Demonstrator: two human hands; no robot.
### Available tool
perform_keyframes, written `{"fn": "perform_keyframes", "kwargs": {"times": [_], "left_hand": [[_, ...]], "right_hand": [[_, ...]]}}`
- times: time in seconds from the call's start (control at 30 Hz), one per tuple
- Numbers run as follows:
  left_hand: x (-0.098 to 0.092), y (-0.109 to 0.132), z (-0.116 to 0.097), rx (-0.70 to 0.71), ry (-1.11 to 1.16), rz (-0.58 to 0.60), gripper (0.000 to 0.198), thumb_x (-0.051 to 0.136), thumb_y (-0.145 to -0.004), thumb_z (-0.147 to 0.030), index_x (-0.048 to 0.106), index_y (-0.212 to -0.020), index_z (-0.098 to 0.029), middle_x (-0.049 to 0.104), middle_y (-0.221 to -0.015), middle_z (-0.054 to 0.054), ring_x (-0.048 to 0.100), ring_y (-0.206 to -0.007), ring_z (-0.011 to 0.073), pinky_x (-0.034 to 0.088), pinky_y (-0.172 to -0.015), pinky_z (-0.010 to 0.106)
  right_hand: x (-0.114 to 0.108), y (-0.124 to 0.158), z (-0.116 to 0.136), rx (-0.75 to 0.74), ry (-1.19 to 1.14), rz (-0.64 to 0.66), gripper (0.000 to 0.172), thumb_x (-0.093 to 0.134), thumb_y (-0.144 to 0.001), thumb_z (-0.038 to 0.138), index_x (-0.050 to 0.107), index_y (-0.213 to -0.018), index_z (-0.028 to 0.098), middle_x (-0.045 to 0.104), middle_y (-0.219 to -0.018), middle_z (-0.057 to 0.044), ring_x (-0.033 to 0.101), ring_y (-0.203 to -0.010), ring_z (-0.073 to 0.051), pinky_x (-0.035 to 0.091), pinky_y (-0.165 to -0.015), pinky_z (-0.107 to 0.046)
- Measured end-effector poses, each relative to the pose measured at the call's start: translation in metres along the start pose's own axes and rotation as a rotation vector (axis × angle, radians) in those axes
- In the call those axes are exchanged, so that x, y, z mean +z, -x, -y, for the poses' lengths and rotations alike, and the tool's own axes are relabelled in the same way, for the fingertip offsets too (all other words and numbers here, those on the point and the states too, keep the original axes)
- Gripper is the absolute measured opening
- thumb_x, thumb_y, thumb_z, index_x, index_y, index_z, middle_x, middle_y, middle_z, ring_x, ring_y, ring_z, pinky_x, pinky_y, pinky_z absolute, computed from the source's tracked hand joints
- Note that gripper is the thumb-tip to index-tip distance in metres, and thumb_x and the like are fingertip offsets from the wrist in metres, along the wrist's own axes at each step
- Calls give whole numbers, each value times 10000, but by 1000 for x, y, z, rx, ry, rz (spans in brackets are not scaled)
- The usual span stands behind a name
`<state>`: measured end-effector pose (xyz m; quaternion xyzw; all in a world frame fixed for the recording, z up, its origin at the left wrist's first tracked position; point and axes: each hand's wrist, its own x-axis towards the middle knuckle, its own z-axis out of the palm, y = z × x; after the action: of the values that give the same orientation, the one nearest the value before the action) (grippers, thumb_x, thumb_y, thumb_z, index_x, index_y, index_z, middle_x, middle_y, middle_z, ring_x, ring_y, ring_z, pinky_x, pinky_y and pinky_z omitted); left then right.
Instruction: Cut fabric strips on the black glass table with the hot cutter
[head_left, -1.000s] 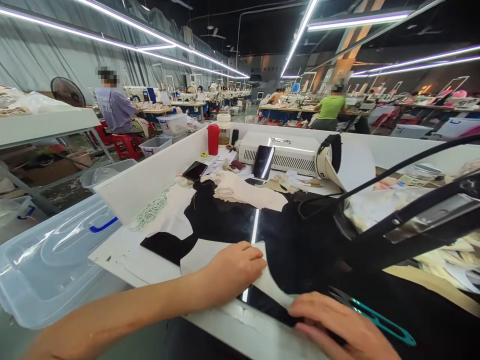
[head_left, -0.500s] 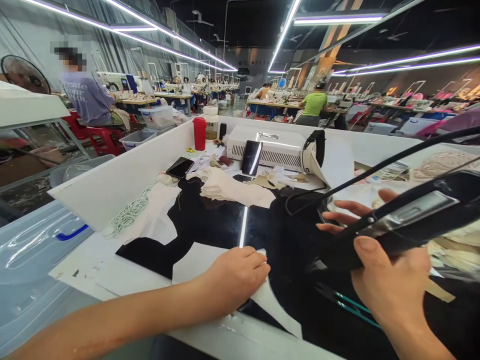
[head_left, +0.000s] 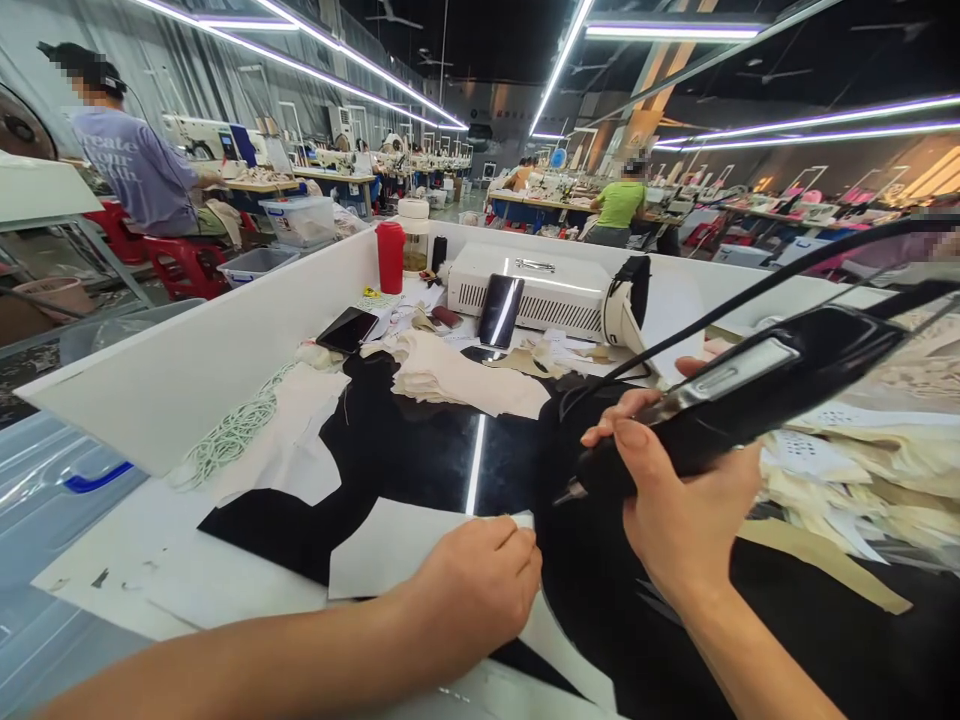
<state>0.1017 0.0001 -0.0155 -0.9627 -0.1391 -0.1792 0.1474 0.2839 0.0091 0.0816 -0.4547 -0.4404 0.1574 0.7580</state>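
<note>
My left hand (head_left: 480,580) is closed at the near edge of the black work surface, its fingers curled onto the edge of a white cut fabric piece (head_left: 386,545). A small pale folded bit shows at the fingertips; what lies under them is hidden. My right hand (head_left: 682,500) is wrapped round a black corded handheld tool (head_left: 780,390) with a silver lever along its top. The tool's pointed metal tip (head_left: 571,492) points left, just above the black surface (head_left: 442,450) and apart from the left hand. Beyond lies a stack of cream fabric pieces (head_left: 465,375).
Green cord (head_left: 232,435) lies beside more white fabric at left. At the back stand a white vented box (head_left: 532,290), a phone (head_left: 500,312) and a red cup (head_left: 390,258). Cream pieces (head_left: 832,470) pile at right. People sit at sewing tables beyond the white side walls.
My right hand has brought the tool left and turned its tip toward the left hand. The left hand keeps its hold on the white piece. The view has shifted slightly.
</note>
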Motion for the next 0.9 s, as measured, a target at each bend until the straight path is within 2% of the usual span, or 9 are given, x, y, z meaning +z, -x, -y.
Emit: {"fn": "perform_keyframes", "kwargs": {"times": [0.03,0.17,0.33,0.57,0.9], "left_hand": [[1,1,-1,12,-8,-14,182,585,-1024,-40,729,-1086,-132,772,-1130,101,698,-1062,199,558,-959,348],[4,1,-2,9,-19,-83,199,571,-1034,-53,741,-1132,-89,782,-1134,128,714,-1033,209,581,-888,340],[2,-2,-4,-52,4,-216,188,604,-1028,-85,755,-1133,-48,793,-1074,114,724,-937,194,598,-785,306],[1,0,-4,-41,-5,-201,205,593,-1043,-71,749,-1173,-44,803,-1091,97,731,-1013,181,602,-884,297],[0,-2,2,-3,-53,-198,259,508,-1088,-71,766,-1107,-87,811,-1084,88,737,-1005,158,598,-924,283]], "right_hand": [[2,1,-2,4,-44,16,660,975,-738,371,619,-1291,315,690,-838,56,651,-634,-165,603,-633,-352],[9,2,-11,38,-160,27,518,931,-787,412,625,-1192,307,668,-804,60,630,-604,-153,583,-562,-317],[13,2,-16,51,-256,21,493,945,-759,427,619,-1098,278,667,-756,67,615,-553,-143,574,-486,-286],[11,4,-13,44,-336,89,449,928,-787,423,644,-1102,275,663,-766,50,614,-571,-143,556,-481,-272],[11,10,-13,97,-334,115,462,916,-804,435,627,-1133,287,648,-786,54,622,-582,-146,560,-499,-285]]}}
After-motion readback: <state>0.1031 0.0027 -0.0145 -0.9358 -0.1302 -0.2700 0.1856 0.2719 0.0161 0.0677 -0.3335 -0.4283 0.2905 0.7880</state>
